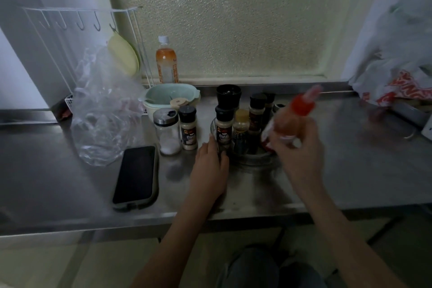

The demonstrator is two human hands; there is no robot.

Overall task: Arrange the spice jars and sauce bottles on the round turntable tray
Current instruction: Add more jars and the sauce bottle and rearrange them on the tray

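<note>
The round turntable tray (253, 159) sits mid-counter and holds several jars: a black-capped white pepper jar (224, 127), a small yellow-capped bottle (240, 129), a dark spice jar (256, 112) and a black grinder (228, 95) at the back. My right hand (295, 149) grips a red-capped sauce bottle (301, 106), tilted and blurred, over the tray's right side. My left hand (210, 168) rests on the counter with its fingers against the tray's left rim. A glass salt shaker (167, 132) and another black-capped spice jar (189, 127) stand left of the tray.
A black phone (135, 176) lies left front. A crumpled clear plastic bag (102, 119), a pale green bowl (170, 97), an orange drink bottle (166, 62) and a white wire rack (79, 23) fill the back left. A plastic shopping bag (397, 72) is at right.
</note>
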